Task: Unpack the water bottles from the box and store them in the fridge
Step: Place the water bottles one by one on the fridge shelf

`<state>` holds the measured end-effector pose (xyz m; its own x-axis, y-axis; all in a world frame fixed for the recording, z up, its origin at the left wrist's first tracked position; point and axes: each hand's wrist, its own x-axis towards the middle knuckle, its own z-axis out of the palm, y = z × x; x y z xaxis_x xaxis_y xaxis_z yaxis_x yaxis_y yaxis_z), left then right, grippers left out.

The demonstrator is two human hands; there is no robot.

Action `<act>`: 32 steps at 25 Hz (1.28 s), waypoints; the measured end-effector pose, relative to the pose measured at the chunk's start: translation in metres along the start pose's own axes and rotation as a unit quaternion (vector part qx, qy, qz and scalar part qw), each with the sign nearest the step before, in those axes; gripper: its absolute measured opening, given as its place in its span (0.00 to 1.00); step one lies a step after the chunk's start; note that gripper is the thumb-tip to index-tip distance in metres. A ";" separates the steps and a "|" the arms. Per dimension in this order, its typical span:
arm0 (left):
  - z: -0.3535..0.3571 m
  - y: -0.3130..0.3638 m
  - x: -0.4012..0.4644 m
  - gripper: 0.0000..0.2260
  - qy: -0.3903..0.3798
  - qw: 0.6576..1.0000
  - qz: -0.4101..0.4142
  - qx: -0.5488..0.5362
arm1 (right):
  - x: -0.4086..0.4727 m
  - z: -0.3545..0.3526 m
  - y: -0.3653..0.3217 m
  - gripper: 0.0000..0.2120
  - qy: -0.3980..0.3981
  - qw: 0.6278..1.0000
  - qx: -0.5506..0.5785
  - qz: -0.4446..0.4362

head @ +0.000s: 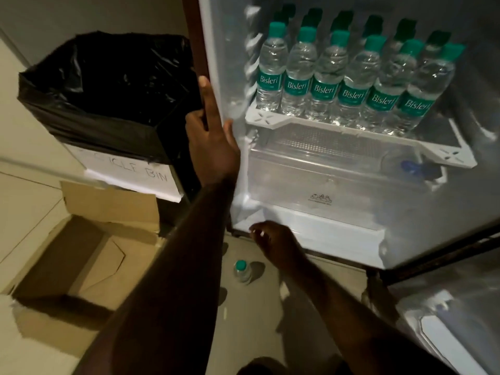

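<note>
Bottles of clear plastic water with teal caps and teal labels [324,85] stand upright in rows on the white fridge shelf [273,118], caps up, up and to the right of both hands. The left hand [209,136] grips the fridge's side edge, forefinger straight along it, thumb inside. The right hand [273,242] hangs loosely curled, holding nothing. Just below its fingers one more small teal-capped bottle [242,272] stands upright on the floor, beside the open brown cardboard box [81,255].
</note>
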<state>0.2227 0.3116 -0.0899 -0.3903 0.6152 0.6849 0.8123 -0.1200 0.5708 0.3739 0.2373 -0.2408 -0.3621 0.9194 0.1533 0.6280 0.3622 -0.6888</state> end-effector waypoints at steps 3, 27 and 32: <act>0.000 0.001 0.000 0.29 0.001 1.000 -0.005 0.003 | -0.021 0.048 0.025 0.15 -0.076 0.996 -0.039 0.018; -0.002 0.000 -0.001 0.29 -0.006 1.000 -0.009 0.022 | -0.010 -0.088 -0.003 0.07 -0.027 0.998 -0.045 0.039; -0.006 0.003 -0.002 0.30 -0.019 1.000 0.008 0.017 | 0.001 -0.164 -0.052 0.07 0.064 0.995 -0.071 -0.035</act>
<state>0.2235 0.3056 -0.0871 -0.3613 0.6434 0.6749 0.8329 -0.1027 0.5438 0.4534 0.2447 -0.0887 -0.3239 0.8999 0.2921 0.6990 0.4357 -0.5672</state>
